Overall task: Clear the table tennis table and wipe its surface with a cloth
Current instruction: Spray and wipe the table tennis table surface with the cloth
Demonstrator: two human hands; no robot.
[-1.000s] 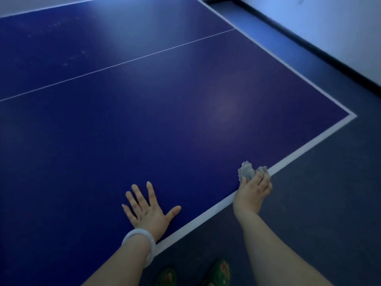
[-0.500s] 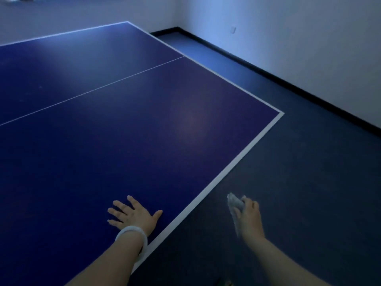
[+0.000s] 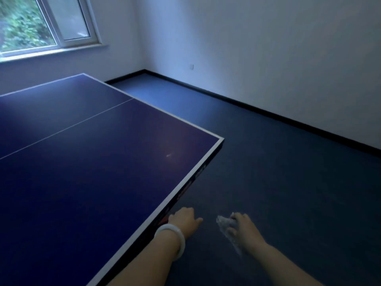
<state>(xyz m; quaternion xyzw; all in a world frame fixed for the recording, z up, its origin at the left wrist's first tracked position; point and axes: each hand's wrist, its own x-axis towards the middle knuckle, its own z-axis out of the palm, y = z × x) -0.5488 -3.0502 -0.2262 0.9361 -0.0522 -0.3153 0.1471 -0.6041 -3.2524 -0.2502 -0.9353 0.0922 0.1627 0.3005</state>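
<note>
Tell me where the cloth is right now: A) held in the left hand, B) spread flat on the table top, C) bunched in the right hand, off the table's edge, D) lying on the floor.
C: the right hand grips the crumpled cloth beyond the white edge of the table, over the floor.

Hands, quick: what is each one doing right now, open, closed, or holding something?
Left hand: at the table edge; its fingers are hidden, so cannot tell.
Right hand: closed on a crumpled cloth, off the table.

Dim bluish room, daylight from window (image 3: 41, 23) at upper left, soft sheen on table (image 3: 82, 162), slight blur, wide-angle bending
</note>
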